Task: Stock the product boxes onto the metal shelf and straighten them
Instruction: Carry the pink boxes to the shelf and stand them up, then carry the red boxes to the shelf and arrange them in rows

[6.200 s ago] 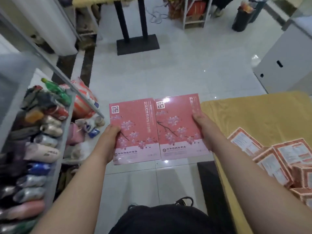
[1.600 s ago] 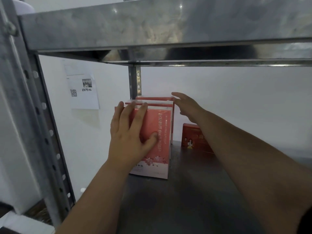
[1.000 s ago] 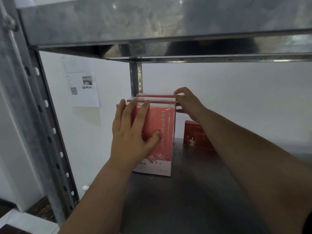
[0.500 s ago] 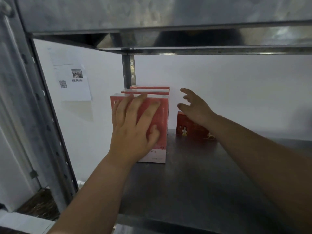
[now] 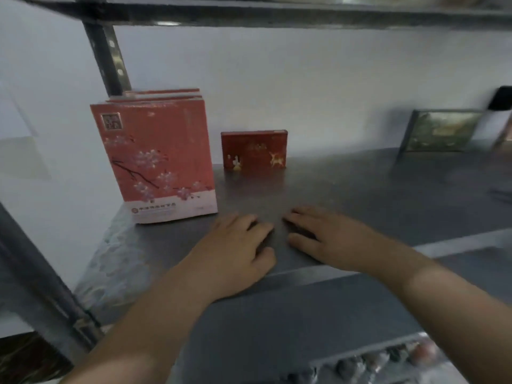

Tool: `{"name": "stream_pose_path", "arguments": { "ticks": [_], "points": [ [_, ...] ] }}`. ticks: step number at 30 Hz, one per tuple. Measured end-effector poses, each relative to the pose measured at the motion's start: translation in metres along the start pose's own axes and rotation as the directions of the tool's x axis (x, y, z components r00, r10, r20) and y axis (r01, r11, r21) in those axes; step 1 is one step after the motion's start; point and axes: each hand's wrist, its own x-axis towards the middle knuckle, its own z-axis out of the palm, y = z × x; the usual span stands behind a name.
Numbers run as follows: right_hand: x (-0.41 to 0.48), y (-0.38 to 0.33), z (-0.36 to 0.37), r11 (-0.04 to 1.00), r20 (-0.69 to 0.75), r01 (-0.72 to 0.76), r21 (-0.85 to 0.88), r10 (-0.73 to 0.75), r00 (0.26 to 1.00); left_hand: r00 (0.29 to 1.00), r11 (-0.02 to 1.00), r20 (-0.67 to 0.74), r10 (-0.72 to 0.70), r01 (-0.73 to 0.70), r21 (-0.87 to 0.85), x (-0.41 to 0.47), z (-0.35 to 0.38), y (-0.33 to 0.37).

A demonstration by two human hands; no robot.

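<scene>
White wall backs the grey metal shelf (image 5: 346, 189) in the head view, the only 1 given. A perforated upright post (image 5: 108, 56) stands at the L rear and a 2nd deck runs overhead.

**Task items.** The pink boxes (image 5: 155, 162), at least 3, stand upright front-to-back at the L rear of the deck, just in front of the post. Their top edges are roughly flush. The front face looks slightly skewed, though that may be lens distortion.

**Hands.** The L hand (image 5: 235, 253) and R hand (image 5: 329, 239) lie palm-down near the deck's front edge, side by side and apart from every box. Fingers are loosely spread and hold nothing. Whether they touch the deck or hover above it cannot be told.

**Handling (judged).**
- The boxes are thin card cartons with a glossy face, prob. light and stiff but easily dented at the corners.
- They are likely to slide on bare steel and tip as a row.
- Best taken by the 2 side edges, or squared with flat palms on the front and side.

**Containers.**
- The shelf bay also holds 1 small red box (image 5: 253, 149) just R of the pink row, not touching it.
- A dark framed item (image 5: 440, 131) leans well apart at the R rear.
- No carton is open, so box contents are not shown.
- A lower tray (image 5: 374, 361) at bottom R holds small items too blurred to name.
</scene>
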Motion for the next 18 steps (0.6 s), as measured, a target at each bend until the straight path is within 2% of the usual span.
{"name": "stream_pose_path", "arguments": {
  "ticks": [2, 4, 7, 9, 11, 14, 18],
  "points": [
    [-0.027, 0.005, 0.009, 1.000, -0.087, -0.021, -0.007, 0.021, 0.996, 0.999, 0.998, 0.045, 0.009, -0.012, 0.069, -0.007, 0.003, 0.013],
    [-0.055, 0.007, 0.019, 0.999, -0.105, -0.037, -0.027, 0.034, 0.994, 0.998, 0.994, 0.064, 0.008, -0.014, 0.105, -0.014, 0.004, 0.024],
    [-0.107, 0.012, 0.041, 0.996, -0.215, -0.051, -0.080, 0.033, 0.976, 0.997, 0.980, 0.058, 0.047, -0.057, 0.192, -0.023, 0.014, 0.052],
    [-0.147, 0.017, 0.059, 0.993, -0.214, -0.105, -0.056, 0.090, 0.973, 0.993, 0.979, 0.056, 0.105, -0.114, 0.168, -0.032, 0.025, 0.079],
    [-0.190, 0.028, 0.081, 0.985, -0.225, -0.172, -0.015, 0.165, 0.960, 0.974, 0.963, -0.026, 0.224, -0.217, 0.161, -0.044, 0.039, 0.113],
    [-0.260, 0.048, 0.113, 0.959, -0.248, -0.274, 0.069, 0.283, 0.927, 0.907, 0.916, -0.129, 0.402, -0.395, 0.075, -0.060, 0.078, 0.171],
    [-0.369, 0.069, 0.149, 0.869, -0.159, -0.440, 0.227, 0.478, 0.864, 0.869, 0.867, 0.002, 0.495, -0.493, -0.072, -0.073, 0.139, 0.267]
  ]
}}
